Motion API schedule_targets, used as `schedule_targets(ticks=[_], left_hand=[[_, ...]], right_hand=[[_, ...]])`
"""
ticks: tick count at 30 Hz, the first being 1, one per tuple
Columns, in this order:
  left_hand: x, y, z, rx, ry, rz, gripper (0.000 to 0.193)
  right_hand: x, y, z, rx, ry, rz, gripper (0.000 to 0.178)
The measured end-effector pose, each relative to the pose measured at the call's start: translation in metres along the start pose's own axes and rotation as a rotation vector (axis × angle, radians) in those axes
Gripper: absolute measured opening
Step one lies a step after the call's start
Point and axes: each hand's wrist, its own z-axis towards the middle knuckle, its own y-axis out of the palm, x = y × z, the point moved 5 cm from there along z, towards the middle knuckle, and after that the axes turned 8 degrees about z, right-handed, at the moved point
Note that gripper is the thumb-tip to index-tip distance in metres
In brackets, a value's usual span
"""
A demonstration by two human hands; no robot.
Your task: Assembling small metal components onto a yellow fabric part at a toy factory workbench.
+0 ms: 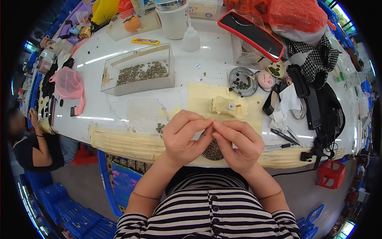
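Observation:
My left hand (184, 137) and my right hand (240, 144) meet at the fingertips above the table's near edge. Thumb and forefinger of each are pinched together; whatever lies between them is too small to make out. Below and between the hands sits a round dish of small dark metallic pieces (213, 151), partly covered by my fingers. Just beyond my fingertips, a block wrapped in cream tape (223, 106) with a white stub and a thin brass-coloured pin rests on a taped patch of the table.
A clear bin (137, 84) of small metallic parts stands at left. A red-cased phone (251, 36) leans on a box at back right. Round tins (242, 81), tweezers (293, 136) and black straps (312, 105) lie right. Another person (38, 147) sits far left; a red stool (331, 174) stands lower right.

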Motion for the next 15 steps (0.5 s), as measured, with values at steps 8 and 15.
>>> schedule_targets(ticks=[8, 15], left_hand=[[0.006, 0.001, 0.003, -0.004, 0.077, -0.063, 0.029], [0.006, 0.001, 0.004, 0.008, 0.083, -0.047, 0.028]], right_hand=[[0.032, -0.002, -0.008, 0.031, 0.507, 0.486, 0.02], [0.025, -0.006, -0.005, 0.029, 0.298, 0.268, 0.018]])
